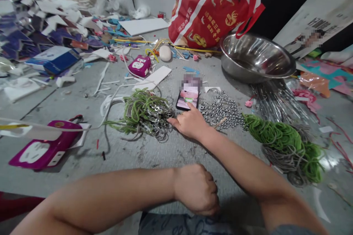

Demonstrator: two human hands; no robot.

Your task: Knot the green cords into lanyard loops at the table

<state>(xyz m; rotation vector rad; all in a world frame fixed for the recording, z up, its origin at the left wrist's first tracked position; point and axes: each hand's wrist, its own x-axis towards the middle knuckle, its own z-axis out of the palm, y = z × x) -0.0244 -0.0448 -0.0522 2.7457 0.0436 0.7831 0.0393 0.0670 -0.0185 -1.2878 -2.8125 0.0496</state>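
My right hand (190, 122) reaches forward over the grey floor, its forefinger stretched out onto the lower edge of a phone (188, 98) with a lit screen, the other fingers curled. A thin wooden stick (220, 122) lies just to its right, on a heap of small metal rings (222, 110). To its left is a tangle of green cords with metal rings (143, 114). My left hand (196, 189) rests near my lap as a closed fist, knuckles up; what is inside is hidden.
A second green cord bundle (286, 147) lies at the right, a steel bowl (256, 58) and a red bag (212, 5) behind it. Magenta power strips (44, 150) (140, 65), a blue box (53, 60), white cables and paper scraps cover the left.
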